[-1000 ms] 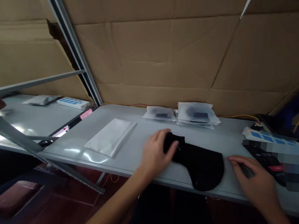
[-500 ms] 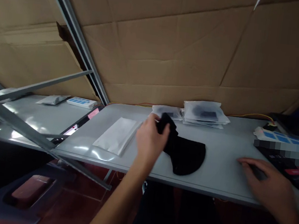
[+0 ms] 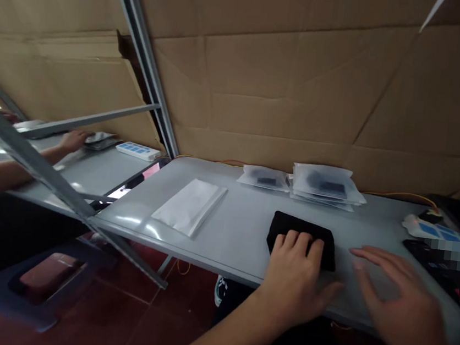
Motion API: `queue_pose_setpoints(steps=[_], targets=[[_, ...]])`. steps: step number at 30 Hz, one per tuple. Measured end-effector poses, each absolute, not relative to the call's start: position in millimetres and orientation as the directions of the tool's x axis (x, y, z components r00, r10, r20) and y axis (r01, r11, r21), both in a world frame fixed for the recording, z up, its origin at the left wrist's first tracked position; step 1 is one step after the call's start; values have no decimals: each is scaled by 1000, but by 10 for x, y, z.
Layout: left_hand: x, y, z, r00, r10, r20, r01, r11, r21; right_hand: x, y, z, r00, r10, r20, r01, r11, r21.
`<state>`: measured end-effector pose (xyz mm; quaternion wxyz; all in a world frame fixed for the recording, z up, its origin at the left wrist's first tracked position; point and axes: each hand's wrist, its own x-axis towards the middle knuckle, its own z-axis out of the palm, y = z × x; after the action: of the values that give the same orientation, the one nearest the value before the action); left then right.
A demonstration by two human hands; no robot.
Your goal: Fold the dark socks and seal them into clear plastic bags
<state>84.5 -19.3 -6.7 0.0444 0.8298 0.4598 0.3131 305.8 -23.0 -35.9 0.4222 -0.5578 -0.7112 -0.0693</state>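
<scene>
A black fabric item (image 3: 282, 225), folded into a compact shape, lies on the grey table (image 3: 245, 218); its exact kind I cannot tell. My left hand (image 3: 296, 268) rests on top of it, fingers stretched over the cloth and thumb held away to the right. Just right of the cloth, my right hand (image 3: 402, 303) hovers over the table with fingers apart, holding nothing. A flat white packet (image 3: 190, 207) lies to the left of both hands.
Clear frosted bags with dark contents stand in a stack (image 3: 323, 186) and singly (image 3: 264, 179) at the back. On the right are a white-and-blue power strip (image 3: 429, 228) and a flat black object (image 3: 427, 267). A metal frame (image 3: 143, 57) borders the left, with another person's arm (image 3: 55, 152) beyond.
The black fabric went from partly lifted and spread out to folded flat on the table. My left hand moved right and down onto it. My right hand stays beside it, and the view shifted.
</scene>
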Motion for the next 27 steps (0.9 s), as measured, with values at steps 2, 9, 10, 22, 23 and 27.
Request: queue_pose_setpoints(steps=[2, 9, 10, 22, 23, 27], targets=[[485, -170, 27, 312, 791, 526, 732, -553, 397, 2678, -199, -294, -198, 705, 681, 829, 492, -268], [-1018, 328, 44, -208, 927, 312, 972, 161, 169, 1951, 21, -489, -368, 811, 455, 878, 464, -117], [-1139, 342, 24, -199, 940, 277, 974, 158, 162, 1959, -2, -513, -385, 816, 431, 874, 472, -113], [-794, 83, 248, 314, 904, 289, 864, -398, 308, 2288, -590, -529, -613, 725, 313, 755, 654, -37], [-748, 90, 261, 376, 882, 283, 846, -452, 283, 2357, -575, -486, -629, 716, 304, 735, 675, -68], [-643, 138, 243, 549, 804, 230, 776, -592, 216, 2688, -449, -184, -481, 815, 323, 721, 577, -384]])
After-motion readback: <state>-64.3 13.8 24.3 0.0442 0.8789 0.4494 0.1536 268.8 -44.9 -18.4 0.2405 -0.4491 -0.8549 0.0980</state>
